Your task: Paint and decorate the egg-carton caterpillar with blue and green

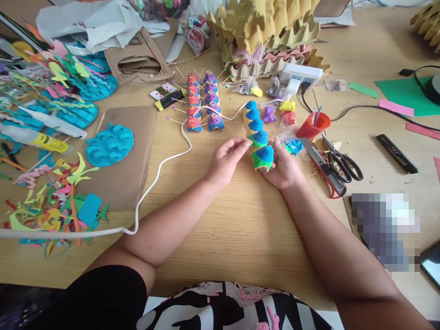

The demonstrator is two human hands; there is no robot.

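A strip of egg-carton cups (255,124) with blue clay tips lies at the centre, pointing away from me. Green clay covers the lower part of the two nearest cups. My right hand (287,167) holds the near end of the strip, with its thumb on the right side and fingers beneath. My left hand (228,160) is closed in a pinch at the strip's left side, by the second cup; what its fingertips hold, if anything, is too small to tell. Beyond my left hand stand a red cup strip (194,103) and a purple cup strip (212,101) with pins.
A white cable (161,167) runs across the table's left. Paper scraps (58,206) and blue discs lie left. On the right are an orange cup (314,126), a box cutter (325,169), scissors (343,160) and clay bags (270,113). Egg trays (268,36) are stacked behind.
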